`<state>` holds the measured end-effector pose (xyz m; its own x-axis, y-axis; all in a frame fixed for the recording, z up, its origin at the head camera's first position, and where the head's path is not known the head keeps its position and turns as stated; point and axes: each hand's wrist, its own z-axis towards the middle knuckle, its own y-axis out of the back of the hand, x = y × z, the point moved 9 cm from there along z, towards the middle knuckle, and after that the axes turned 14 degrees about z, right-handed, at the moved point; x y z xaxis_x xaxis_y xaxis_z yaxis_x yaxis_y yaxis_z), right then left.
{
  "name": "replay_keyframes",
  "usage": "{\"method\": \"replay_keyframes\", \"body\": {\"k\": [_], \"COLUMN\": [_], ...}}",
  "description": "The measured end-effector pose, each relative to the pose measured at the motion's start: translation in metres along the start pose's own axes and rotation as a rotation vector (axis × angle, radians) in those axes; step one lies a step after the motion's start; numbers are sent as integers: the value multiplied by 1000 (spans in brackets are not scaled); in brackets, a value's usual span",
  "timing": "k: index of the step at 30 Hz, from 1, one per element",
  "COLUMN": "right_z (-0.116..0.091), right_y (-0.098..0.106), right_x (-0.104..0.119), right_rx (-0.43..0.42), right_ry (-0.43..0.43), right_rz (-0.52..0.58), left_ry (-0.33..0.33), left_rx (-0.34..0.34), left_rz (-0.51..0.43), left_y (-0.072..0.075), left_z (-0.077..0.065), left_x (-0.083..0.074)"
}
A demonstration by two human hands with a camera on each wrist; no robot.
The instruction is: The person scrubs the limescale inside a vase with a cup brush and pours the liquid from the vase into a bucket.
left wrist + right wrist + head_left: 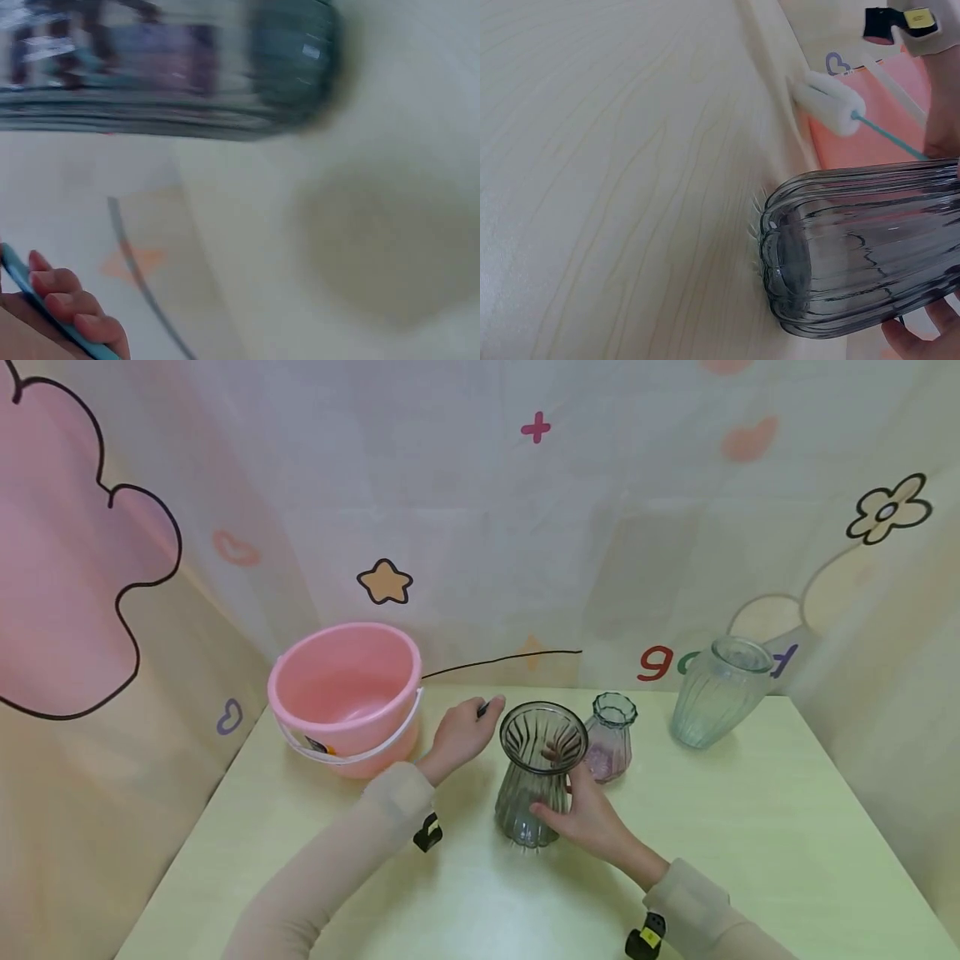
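Note:
In the head view, my right hand [596,821] grips a ribbed grey glass vase [531,802] around its side, thumb in front and fingers behind it. The vase is upright, with its flared mouth facing up and its base close over the table. To its left, my left hand [463,735] holds a sponge bottle brush by its teal handle [18,276]. The brush's white sponge head [832,103] shows in the right wrist view, outside the vase and pointing down beside it. Right behind the vase stands a small purple-tinted glass vase [609,745].
A pink bucket [337,672] with a white handle is at the back left of the pale wooden table [750,852]. Toward the back right stands a larger clear greenish vase [716,697]. A printed curtain [465,527] hangs behind the table and along both sides.

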<state>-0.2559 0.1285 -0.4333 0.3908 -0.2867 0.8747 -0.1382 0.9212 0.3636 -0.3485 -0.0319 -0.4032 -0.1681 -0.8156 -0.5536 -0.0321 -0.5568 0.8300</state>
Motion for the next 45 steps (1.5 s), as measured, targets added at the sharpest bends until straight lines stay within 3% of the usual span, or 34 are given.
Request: {"method": "replay_keyframes", "body": {"k": [8, 16, 21, 24, 28, 31, 34, 38, 45], "right_z": [1, 1, 1, 1, 1, 1, 2, 1, 0], "right_y": [-1, -2, -2, -2, -3, -3, -3, -2, -2], "right_x": [1, -2, -2, -2, -2, -4, -4, -2, 1], "right_rx": [15, 15, 18, 20, 22, 24, 27, 28, 22], "right_ry": [-13, -22, -24, -35, -48, -47, -37, -13, 28], "right_rz": [7, -5, 0, 1, 5, 8, 15, 18, 13], "left_ry": [-158, -314, -433, -518, -614, -677, -707, -676, -600], "left_rx": [-122, -240, -312, -329, -319, -290, -232, -149, -36], "left_rz": [-280, -448, -653, -787, -897, -981, -1058, -1085, -1106], "left_y": [63, 125, 168, 189, 209, 216, 214, 196, 159], "left_z": [-11, -22, -29, -34, -42, -49, -54, -54, -49], "left_x": [-49, -91, -117, -134, -155, -169, -182, -190, -187]}}
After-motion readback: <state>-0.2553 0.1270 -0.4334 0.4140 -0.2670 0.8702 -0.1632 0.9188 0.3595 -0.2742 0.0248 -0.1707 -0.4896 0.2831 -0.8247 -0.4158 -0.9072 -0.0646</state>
